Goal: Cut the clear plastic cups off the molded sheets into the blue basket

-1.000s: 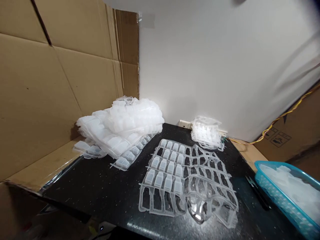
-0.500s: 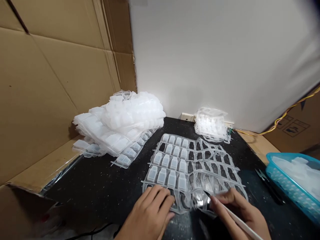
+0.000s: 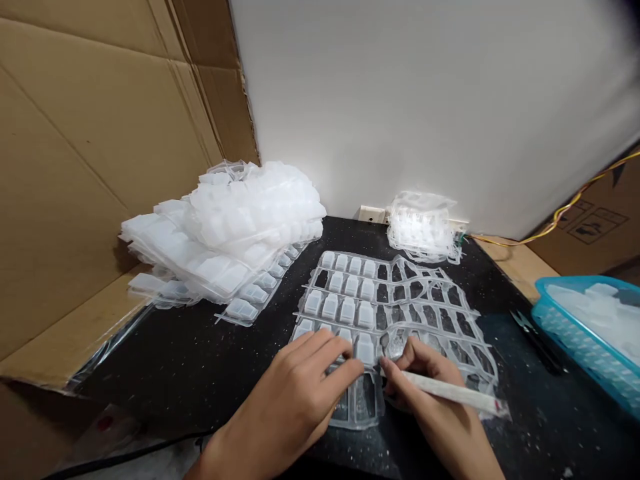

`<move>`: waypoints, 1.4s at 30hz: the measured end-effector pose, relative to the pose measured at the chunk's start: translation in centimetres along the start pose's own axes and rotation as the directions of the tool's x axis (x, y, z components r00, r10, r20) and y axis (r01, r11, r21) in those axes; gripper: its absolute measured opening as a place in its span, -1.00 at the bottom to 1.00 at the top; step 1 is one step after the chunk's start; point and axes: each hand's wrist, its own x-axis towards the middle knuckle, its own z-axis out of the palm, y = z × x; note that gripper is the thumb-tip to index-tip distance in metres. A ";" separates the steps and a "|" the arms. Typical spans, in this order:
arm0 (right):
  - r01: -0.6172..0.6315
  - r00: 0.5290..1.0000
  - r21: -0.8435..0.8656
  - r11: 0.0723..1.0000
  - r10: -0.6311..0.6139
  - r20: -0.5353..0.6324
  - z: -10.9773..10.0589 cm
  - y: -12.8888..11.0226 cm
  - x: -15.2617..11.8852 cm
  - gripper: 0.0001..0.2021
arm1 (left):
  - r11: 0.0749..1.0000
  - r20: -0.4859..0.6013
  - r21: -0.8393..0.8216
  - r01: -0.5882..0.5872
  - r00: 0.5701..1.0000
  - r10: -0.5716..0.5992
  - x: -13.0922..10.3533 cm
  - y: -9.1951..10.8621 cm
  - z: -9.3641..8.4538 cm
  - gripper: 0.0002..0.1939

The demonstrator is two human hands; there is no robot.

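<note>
A translucent moulded sheet [image 3: 347,310] lies on the black tabletop, with rows of pale blocks on its left half and mostly bare frames on its right half. My left hand [image 3: 305,383] rests on the sheet's near left part, fingers bent and apart, with nothing seen in its grip. Pinched between the thumb and fingers of my right hand [image 3: 435,393] is a white pen-like tool [image 3: 450,390]. Its tip is hidden near the sheet's middle, close to my left fingertips.
A tall pile of similar sheets [image 3: 250,220] stands at the back left beside cardboard [image 3: 90,120]. Stripped frames [image 3: 423,227] lie by the wall. Dark snips [image 3: 540,343] and a blue basket [image 3: 585,340] of white pieces are at the right.
Both hands have moved up the sheet, my left hand onto the lowest row of blocks. My right hand has shifted left with the tool, which now lies flatter. The view has tilted slightly.
</note>
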 end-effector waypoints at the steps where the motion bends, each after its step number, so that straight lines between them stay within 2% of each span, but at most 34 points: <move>1: 0.008 1.000 -0.005 1.000 -0.008 0.000 0.0 0.0 0.1 -0.60 | 0.999 0.047 0.030 -0.016 0.999 0.015 0.7 -0.1 0.2 -0.70; 4: 0.039 0.999 -0.055 0.998 -0.040 -0.024 0.1 0.1 0.3 -0.61 | 0.994 0.188 0.070 -0.078 0.980 0.064 2.4 -0.4 0.6 -0.70; 9: 0.096 0.993 -0.208 0.973 -0.108 -0.045 0.3 0.0 0.4 -0.65 | 0.984 0.248 0.121 -0.129 0.964 0.096 3.2 -0.7 1.6 -0.77; 11: 0.122 0.990 -0.255 0.959 -0.135 -0.036 0.4 -0.2 0.4 -0.67 | 0.982 0.206 0.138 -0.126 0.974 0.096 3.3 -0.7 2.0 -0.80; 12: 0.132 0.989 -0.274 0.953 -0.146 -0.032 0.4 -0.2 0.4 -0.67 | 0.990 0.149 0.106 -0.093 0.986 0.077 3.3 -0.8 2.0 -0.82; 14: 0.153 0.985 -0.298 0.942 -0.168 -0.024 0.5 -0.3 0.4 -0.67 | 0.995 -0.034 -0.090 0.050 0.998 -0.053 3.4 -1.3 1.9 -0.87; 15: 0.165 0.983 -0.303 0.938 -0.180 -0.022 0.5 -0.3 0.5 -0.67 | 0.958 -0.136 -0.255 0.135 0.975 -0.173 3.4 -1.8 1.6 -0.89; 16: 0.174 0.982 -0.306 0.936 -0.189 -0.021 0.5 -0.3 0.5 -0.67 | 0.876 -0.223 -0.440 0.197 0.921 -0.319 3.3 -2.3 1.2 -0.89; 18: 0.167 0.982 -0.310 0.936 -0.185 -0.030 0.5 -0.3 0.6 -0.68 | 0.655 -0.327 -0.730 0.195 0.741 -0.586 3.1 -3.5 0.2 -0.85; 19: 0.156 0.984 -0.307 0.939 -0.174 -0.035 0.5 -0.3 0.6 -0.68 | 0.586 -0.361 -0.795 0.155 0.655 -0.664 2.9 -4.0 -0.2 -0.82; 20: 0.143 0.986 -0.301 0.943 -0.161 -0.035 0.4 -0.3 0.6 -0.68 | 0.574 -0.401 -0.809 0.128 0.595 -0.697 2.7 -4.5 -0.7 -0.81; 21: 0.132 0.988 -0.285 0.949 -0.149 -0.038 0.3 -0.3 0.5 -0.69 | 0.618 -0.450 -0.775 0.129 0.574 -0.684 2.4 -4.7 -1.1 -0.82; 22: 0.125 0.989 -0.259 0.958 -0.141 -0.042 0.3 -0.4 0.5 -0.69 | 0.695 -0.485 -0.702 0.155 0.611 -0.626 2.1 -4.7 -1.4 -0.85; 23: 0.124 0.989 -0.225 0.967 -0.138 -0.049 0.2 -0.5 0.4 -0.69 | 0.780 -0.484 -0.598 0.184 0.693 -0.534 1.8 -4.6 -1.5 -0.90; 24: 0.126 0.988 -0.191 0.973 -0.140 -0.059 0.2 -0.7 0.3 -0.69 | 0.859 -0.437 -0.476 0.189 0.796 -0.418 1.5 -4.2 -1.6 -0.95; 25: 0.131 0.988 -0.166 0.978 -0.143 -0.064 0.3 -0.9 0.3 -0.69 | 0.923 -0.345 -0.351 0.159 0.894 -0.286 1.3 -3.8 -1.5 -0.98; 26: 0.137 0.987 -0.152 0.979 -0.148 -0.058 0.4 -1.1 0.2 -0.68 | 0.967 -0.224 -0.235 0.093 0.963 -0.148 1.0 -3.4 -1.4 -0.91; 27: 0.147 0.987 -0.150 0.978 -0.155 -0.042 0.6 -1.2 0.2 -0.68 | 0.991 -0.102 -0.132 0.004 0.995 -0.018 0.9 -2.9 -1.2 -0.83; 29: 0.163 0.986 -0.165 0.973 -0.165 0.004 0.9 -1.5 0.2 -0.69 | 0.986 0.070 0.042 -0.163 0.985 0.159 0.7 -2.2 -0.8 -0.70; 32: 0.170 0.985 -0.160 0.972 -0.165 0.043 1.4 -1.3 0.4 -0.71 | 0.947 0.160 0.207 -0.245 0.964 0.215 0.5 -1.9 -0.7 -0.62; 36: 0.160 0.987 -0.130 0.979 -0.154 0.054 1.5 -0.8 0.5 -0.71 | 0.955 0.147 0.231 -0.188 0.977 0.156 0.5 -2.4 -1.3 -0.68; 40: 0.147 0.989 -0.111 0.983 -0.146 0.020 0.9 -0.9 -0.1 -0.67 | 0.995 0.100 0.083 -0.062 0.994 0.053 0.0 -3.0 -1.6 -0.59; 42: 0.127 0.991 -0.120 0.985 -0.130 -0.014 0.2 -1.3 -0.5 -0.65 | 1.000 0.007 -0.009 -0.020 1.000 0.020 -0.6 -3.2 -1.8 -0.52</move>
